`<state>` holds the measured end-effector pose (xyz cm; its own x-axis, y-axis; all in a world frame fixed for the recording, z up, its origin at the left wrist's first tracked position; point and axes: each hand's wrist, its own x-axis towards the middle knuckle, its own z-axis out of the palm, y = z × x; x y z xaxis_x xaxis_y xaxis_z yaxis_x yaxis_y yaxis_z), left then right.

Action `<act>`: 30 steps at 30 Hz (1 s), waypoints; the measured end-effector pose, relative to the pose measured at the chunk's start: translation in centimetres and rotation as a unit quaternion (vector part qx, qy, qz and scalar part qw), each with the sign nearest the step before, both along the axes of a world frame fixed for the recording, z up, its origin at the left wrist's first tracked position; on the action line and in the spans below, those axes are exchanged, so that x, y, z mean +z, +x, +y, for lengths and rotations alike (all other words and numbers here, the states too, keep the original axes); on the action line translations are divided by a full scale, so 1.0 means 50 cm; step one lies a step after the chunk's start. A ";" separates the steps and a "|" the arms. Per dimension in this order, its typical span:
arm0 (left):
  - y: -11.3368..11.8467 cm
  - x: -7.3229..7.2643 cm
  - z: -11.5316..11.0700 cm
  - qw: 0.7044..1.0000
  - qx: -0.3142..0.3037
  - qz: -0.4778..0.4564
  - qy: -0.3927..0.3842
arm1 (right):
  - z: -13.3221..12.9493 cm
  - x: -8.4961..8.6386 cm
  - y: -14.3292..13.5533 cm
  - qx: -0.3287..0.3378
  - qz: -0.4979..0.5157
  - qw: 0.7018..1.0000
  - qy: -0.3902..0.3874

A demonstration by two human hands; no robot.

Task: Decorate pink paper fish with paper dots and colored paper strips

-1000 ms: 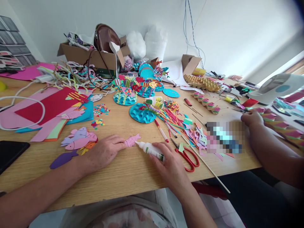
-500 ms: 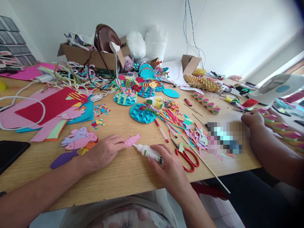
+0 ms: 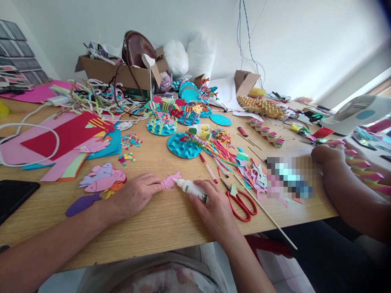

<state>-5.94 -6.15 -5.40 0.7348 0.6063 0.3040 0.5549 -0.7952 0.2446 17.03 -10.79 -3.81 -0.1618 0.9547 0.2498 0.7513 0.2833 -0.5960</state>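
Observation:
A small pink paper fish (image 3: 171,180) lies on the table, its tail to the right. The fingers of my left hand (image 3: 139,191) are closed together on its left end, pinning it. In my right hand (image 3: 215,205) is a white glue bottle (image 3: 191,190), gripped round its body and tilted. Its nozzle tip is at the fish's tail; I cannot tell whether glue is coming out. Left of my left hand is a pile of cut-out fish (image 3: 102,184) in pink, lilac and orange, with a purple fish (image 3: 82,204) below it. Red-handled scissors (image 3: 241,205) lie right of my right hand.
Blue discs with paper waves (image 3: 184,145), paper strips (image 3: 226,148) and scraps lie beyond my hands. A wooden stick (image 3: 271,217) overhangs the front edge. A co-worker's arm (image 3: 345,183) reaches in from the right. A black phone (image 3: 16,199) rests at the left edge.
The glue bottle's nozzle has moved slightly up and away from me, from the fish's lower edge to its tail. My left hand holds its place on the fish.

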 end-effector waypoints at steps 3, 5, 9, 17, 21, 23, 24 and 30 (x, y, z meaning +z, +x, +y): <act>0.000 -0.002 0.001 1.000 -0.002 -0.003 -0.004 | -0.003 -0.002 -0.001 0.013 0.010 1.000 -0.001; 0.001 -0.003 0.001 1.000 -0.002 -0.009 -0.004 | -0.004 -0.003 -0.005 0.036 0.019 0.999 -0.002; 0.002 -0.003 0.001 1.000 -0.004 -0.010 -0.006 | 0.008 -0.003 -0.011 0.036 0.010 0.999 0.002; 0.001 0.000 0.000 1.000 -0.007 -0.012 -0.006 | 0.008 0.003 -0.005 0.044 0.007 0.999 -0.002; 0.000 -0.004 0.000 1.000 -0.004 -0.013 -0.010 | 0.013 0.001 -0.011 0.056 0.002 0.998 0.004; 0.000 -0.004 0.000 1.000 -0.003 -0.009 -0.008 | 0.019 0.001 -0.011 0.048 -0.001 0.999 0.003; 0.000 -0.004 0.001 1.000 -0.004 -0.006 -0.008 | 0.022 0.001 -0.010 0.042 -0.002 0.999 0.002; -0.001 -0.003 0.001 1.000 -0.003 0.002 -0.013 | 0.016 0.003 0.007 0.007 -0.008 1.000 0.003</act>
<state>-6.00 -6.10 -5.57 0.7388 0.6101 0.2863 0.5517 -0.7915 0.2630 17.39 -9.97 -3.67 -0.1789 0.9510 0.2521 0.7561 0.2969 -0.5832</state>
